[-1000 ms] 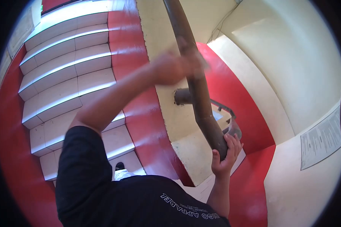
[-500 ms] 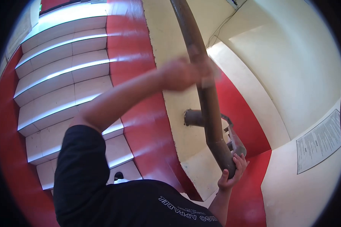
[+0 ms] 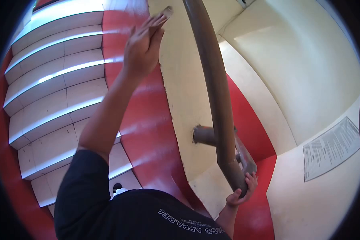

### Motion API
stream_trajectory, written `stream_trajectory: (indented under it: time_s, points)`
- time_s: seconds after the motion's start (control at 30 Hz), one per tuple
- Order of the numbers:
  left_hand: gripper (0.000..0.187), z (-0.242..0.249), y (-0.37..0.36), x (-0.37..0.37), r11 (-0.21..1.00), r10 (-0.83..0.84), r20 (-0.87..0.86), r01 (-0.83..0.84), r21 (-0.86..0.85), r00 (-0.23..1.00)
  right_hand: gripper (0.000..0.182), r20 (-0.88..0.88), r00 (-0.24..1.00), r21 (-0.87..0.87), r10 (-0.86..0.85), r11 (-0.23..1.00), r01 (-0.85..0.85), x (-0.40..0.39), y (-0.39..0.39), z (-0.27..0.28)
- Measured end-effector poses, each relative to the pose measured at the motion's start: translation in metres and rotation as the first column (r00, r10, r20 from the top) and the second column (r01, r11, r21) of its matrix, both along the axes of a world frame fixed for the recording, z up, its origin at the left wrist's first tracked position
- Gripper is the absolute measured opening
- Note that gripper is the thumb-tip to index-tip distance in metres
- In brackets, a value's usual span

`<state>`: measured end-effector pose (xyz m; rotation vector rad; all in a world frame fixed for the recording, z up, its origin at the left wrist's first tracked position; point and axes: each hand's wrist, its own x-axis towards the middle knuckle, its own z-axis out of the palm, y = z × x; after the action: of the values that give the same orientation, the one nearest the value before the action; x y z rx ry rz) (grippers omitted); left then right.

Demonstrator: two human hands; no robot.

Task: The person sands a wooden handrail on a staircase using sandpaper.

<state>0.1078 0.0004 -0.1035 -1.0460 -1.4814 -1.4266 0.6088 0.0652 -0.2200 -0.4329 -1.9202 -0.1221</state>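
A brown metal handrail (image 3: 216, 80) runs down the middle of the view and bends near its lower end. My right hand (image 3: 244, 191) is wrapped around that lower end, fingers on the far side and thumb on the near side. My left hand (image 3: 142, 50) is raised to the left of the rail, apart from it. Its fingers point up and to the right, with a small flat tan piece (image 3: 168, 12) at the tips, too small to name. A short bracket pipe (image 3: 204, 135) joins the rail to the cream wall (image 3: 180, 100).
White tiled steps (image 3: 48, 108) with a red side band (image 3: 144, 132) climb on the left. A second rail section (image 3: 246, 154) lies behind the first. A printed notice (image 3: 332, 149) hangs on the right wall. A dark shoe (image 3: 117, 186) shows below.
My left hand has come off the handrail and swung up and left, with the tan piece at its fingertips. My right hand keeps its hold on the rail's lower end. The view has shifted slightly.
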Motion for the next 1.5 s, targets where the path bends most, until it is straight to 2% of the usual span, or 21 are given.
stream_trajectory:
  time_s: [0.03,0.1,0.17,0.23,0.3,0.37,0.5,0.6,0.73,0.83,0.87,0.93,1.03,1.07,1.1,1.17,1.2,1.27,1.33,1.43,1.5]
  points:
    - [0.033,-0.016,-0.007,0.015,0.958,-0.268,0.112,0.252,0.137,0.957,0.043,0.004,1.0,0.021,0.006,1.0,-0.006,0.0,0.003,-0.002]
    - [0.033,-0.036,-0.021,0.036,0.869,-0.468,0.123,0.429,0.247,0.875,0.044,0.01,1.0,0.057,0.002,0.998,-0.002,0.001,0.005,-0.005]
    - [0.034,-0.047,-0.03,0.047,0.924,-0.343,0.003,0.336,0.18,0.939,0.042,-0.008,1.0,0.064,0.001,0.998,0.0,-0.002,0.006,-0.005]
    - [0.04,-0.063,-0.041,0.06,0.868,-0.483,0.16,0.447,0.219,0.861,0.042,-0.037,0.999,0.054,0.008,0.999,-0.006,-0.003,0.007,-0.005]
    - [0.036,-0.103,-0.041,0.059,0.809,-0.557,0.23,0.458,0.368,0.798,0.042,-0.011,1.0,0.057,-0.02,0.998,0.021,-0.002,0.006,-0.003]
    - [0.043,-0.142,-0.044,0.058,0.574,-0.701,0.163,0.413,0.707,0.694,0.042,-0.008,1.0,0.061,-0.026,0.998,0.026,0.0,0.008,-0.005]
    - [0.043,-0.161,-0.053,0.063,0.649,-0.643,0.19,0.397,0.649,0.742,0.042,-0.002,0.999,0.083,-0.052,0.995,0.052,-0.003,0.009,-0.005]
    - [0.041,-0.162,-0.054,0.061,0.704,-0.564,0.245,0.305,0.641,0.789,0.042,0.03,0.997,0.086,-0.072,0.994,0.069,-0.002,0.005,-0.003]
    - [0.038,-0.173,-0.051,0.056,0.723,-0.546,0.299,0.26,0.64,0.782,0.041,0.026,0.998,0.085,-0.055,0.995,0.053,0.001,0.01,-0.004]
    - [0.037,-0.133,-0.046,0.081,0.604,-0.716,0.289,0.355,0.714,0.636,0.041,0.015,0.998,0.067,-0.063,0.996,0.062,-0.001,0.006,-0.006]
    - [0.038,-0.118,-0.046,0.089,0.671,-0.709,0.401,0.379,0.638,0.58,0.04,0.015,0.998,0.064,-0.065,0.996,0.064,-0.002,0.006,-0.005]
    - [0.041,-0.085,-0.041,0.106,0.624,-0.781,0.469,0.475,0.62,0.413,0.04,0.018,0.999,0.068,-0.03,0.997,0.029,0.0,0.007,-0.005]
    - [0.042,-0.027,-0.012,0.116,0.249,-0.961,0.272,0.603,0.758,0.054,0.041,0.011,1.0,0.074,0.025,0.997,-0.026,-0.004,0.011,-0.006]
    - [0.039,-0.019,0.002,0.113,0.286,-0.942,0.336,0.537,0.794,0.005,0.041,0.006,0.999,0.073,0.035,0.997,-0.035,-0.002,0.008,-0.005]
    - [0.036,-0.015,0.014,0.113,0.327,-0.917,0.395,0.471,0.819,-0.051,0.045,0.107,0.994,0.021,-0.016,1.0,0.014,0.005,0.003,0.001]
    - [0.038,-0.015,0.029,0.123,0.264,-0.894,0.381,0.408,0.874,-0.237,0.054,0.301,0.949,-0.066,-0.097,0.99,0.123,0.019,-0.009,0.021]
    - [0.04,-0.015,0.034,0.126,0.235,-0.876,0.363,0.377,0.896,-0.317,0.059,0.46,0.88,-0.105,-0.117,0.977,0.185,0.017,-0.018,0.042]
    - [0.039,-0.022,0.035,0.149,0.208,-0.861,0.353,0.379,0.902,-0.366,0.069,0.733,0.669,-0.147,-0.122,0.932,0.331,-0.001,-0.041,0.098]
    - [0.038,-0.032,0.033,0.171,0.18,-0.836,0.335,0.36,0.915,-0.434,0.08,0.827,0.56,-0.101,-0.053,0.965,0.242,-0.028,-0.042,0.135]
    - [0.038,-0.025,0.042,0.155,0.073,-0.914,0.215,0.381,0.922,-0.344,0.085,0.846,0.532,-0.023,-0.024,0.996,0.081,-0.095,-0.024,0.159]
    - [0.039,-0.008,0.045,0.144,0.185,-0.936,0.291,0.428,0.885,-0.198,0.091,0.829,0.554,0.04,-0.069,0.997,0.063,-0.144,-0.009,0.162]
